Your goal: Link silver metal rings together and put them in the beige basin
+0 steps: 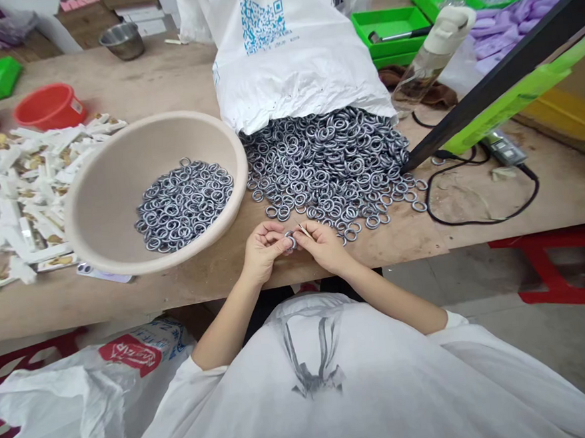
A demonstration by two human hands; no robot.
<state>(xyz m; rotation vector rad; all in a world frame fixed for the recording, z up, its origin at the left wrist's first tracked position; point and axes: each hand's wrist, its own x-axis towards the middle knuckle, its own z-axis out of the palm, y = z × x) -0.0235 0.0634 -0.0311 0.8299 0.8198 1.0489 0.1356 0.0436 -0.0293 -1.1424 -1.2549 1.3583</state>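
Observation:
Over the table's front edge, my left hand (265, 253) pinches a small grey ring (290, 240) between thumb and fingertips. Close against it, my right hand (326, 246) is closed on a thin, pale, pointed stick (304, 231), its fingertips at the ring's right side. Whether the stick touches the ring is too small to tell. Just beyond both hands spreads a big pile of grey rings (329, 170), coming out from under a white sack (297, 78). To the left, a beige basin (90, 193) holds many more loose rings (186, 203).
White pieces (15, 192) lie heaped at far left, near a red bowl (49, 106). A black post (492, 65) with a lime-green strip leans at right, beside a black cable (493, 220). Behind stand a clear bottle (431, 59) and green trays (389, 22).

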